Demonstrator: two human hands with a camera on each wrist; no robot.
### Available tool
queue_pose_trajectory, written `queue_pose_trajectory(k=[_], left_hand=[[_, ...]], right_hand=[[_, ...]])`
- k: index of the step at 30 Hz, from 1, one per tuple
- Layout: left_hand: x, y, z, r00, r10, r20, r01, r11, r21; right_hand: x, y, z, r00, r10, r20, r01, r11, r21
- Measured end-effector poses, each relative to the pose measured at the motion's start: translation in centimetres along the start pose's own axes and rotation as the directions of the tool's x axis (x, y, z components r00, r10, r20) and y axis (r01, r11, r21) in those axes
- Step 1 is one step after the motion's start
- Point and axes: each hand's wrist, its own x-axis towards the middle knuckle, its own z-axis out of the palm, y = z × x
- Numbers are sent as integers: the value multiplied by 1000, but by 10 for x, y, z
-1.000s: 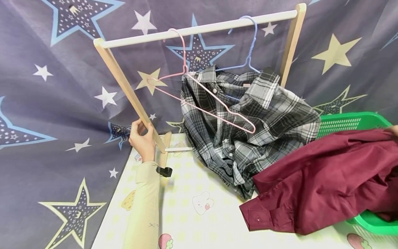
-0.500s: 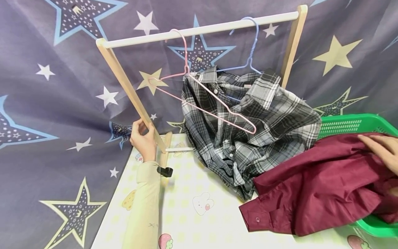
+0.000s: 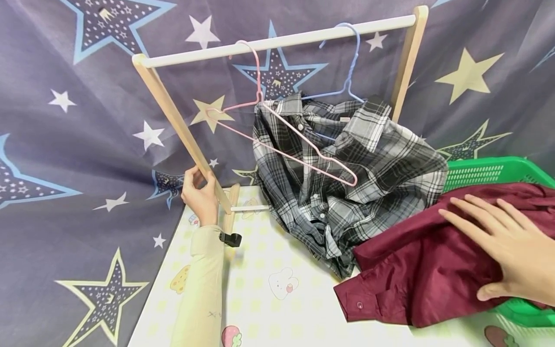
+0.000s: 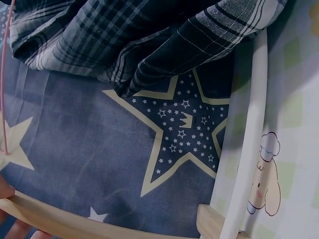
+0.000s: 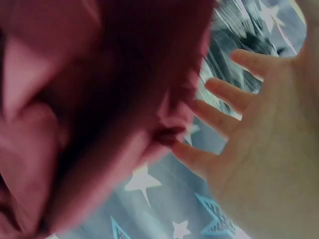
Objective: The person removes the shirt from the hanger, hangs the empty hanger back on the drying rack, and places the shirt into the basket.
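My left hand (image 3: 200,195) pinches the left wooden post (image 3: 173,115) of a clothes rack low down, thumb and fingers on either side. In the left wrist view, fingertips (image 4: 6,190) show at the post's edge. Spread fingers and thumb of my right hand (image 3: 509,248) lie over a maroon button-up shirt (image 3: 429,270), which drapes across a green basket (image 3: 516,166). The right wrist view has those fingers straight, right at the shirt's edge. A grey plaid shirt (image 3: 399,164) hangs from a blue hanger (image 3: 352,65). In front of it hangs a bare pink hanger (image 3: 258,79).
The rack's white top rail (image 3: 295,39) runs between two wooden posts. A lower white bar (image 4: 254,114) sits near the patterned tablecloth (image 3: 260,299). Behind everything hangs a dark curtain (image 3: 34,241) with stars.
My right hand has come in from the right edge, off its earlier grip, and now spreads over the maroon shirt. The left hand and the rack stay put.
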Motion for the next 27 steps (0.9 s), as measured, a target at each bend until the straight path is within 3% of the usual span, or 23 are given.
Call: queue_pose_trajectory(k=[5, 10, 16, 22, 27], left_hand=[[1, 0, 1, 1000, -12, -10, 12, 1000, 0], [1, -2, 0, 999, -23, -30, 23, 1000, 1], [1, -1, -1, 1000, -10, -29, 10, 1000, 0], [0, -1, 0, 1000, -8, -26, 8, 1000, 9], [0, -1, 2, 1000, -9, -25, 9, 1000, 8]], right_hand=[[1, -7, 22, 999, 0, 47, 0, 1000, 8], [-4, -6, 38, 989, 72, 129, -71, 997, -15], [0, -2, 37, 982, 98, 163, -83, 992, -95], [2, 1, 36, 997, 41, 69, -33, 992, -123], [3, 5, 31, 988, 76, 135, -62, 992, -107]])
